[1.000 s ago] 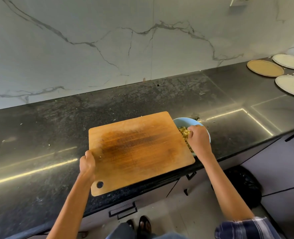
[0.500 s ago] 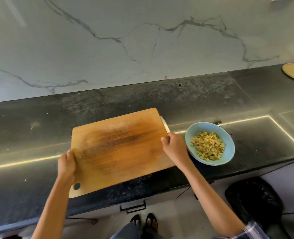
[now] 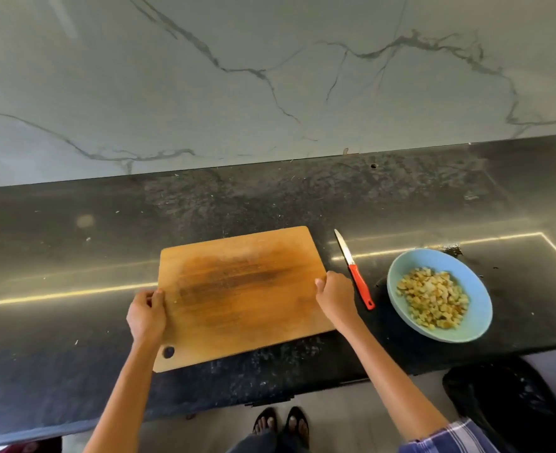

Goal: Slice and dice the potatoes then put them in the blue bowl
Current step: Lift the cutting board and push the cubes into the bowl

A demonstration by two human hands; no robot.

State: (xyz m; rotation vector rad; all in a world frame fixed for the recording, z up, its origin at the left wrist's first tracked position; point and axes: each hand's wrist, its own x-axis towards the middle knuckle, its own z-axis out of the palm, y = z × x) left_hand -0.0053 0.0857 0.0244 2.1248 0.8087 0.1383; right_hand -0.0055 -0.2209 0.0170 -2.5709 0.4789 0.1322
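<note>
**A:** Black stone tabletop (image 3: 74, 322) under a veined marble wall. Taking the cutting board (image 3: 240, 295) as the landmark, where does everything sit?

**B:** The left hand (image 3: 146, 317) grips the board's left edge, above the hanging hole. The right hand (image 3: 337, 297) grips its right edge, fingers curled under. The board carries no potato.

**A:** And the potatoes?

**B:** The diced potatoes (image 3: 433, 297) lie heaped in the blue bowl (image 3: 479, 308), right of the board, beyond the knife (image 3: 355, 269).

**A:** Which hand is nearer?

**B:** The right hand. The knife lies just right of it, its long axis running away from the person, red handle nearest and blade pointing toward the wall. I judge the dicing finished; only tidying remains.

**A:** Anything unclear?

**B:** Fingertips beneath the board are hidden, so I cannot tell whether it is resting flat or lifted slightly.
</note>
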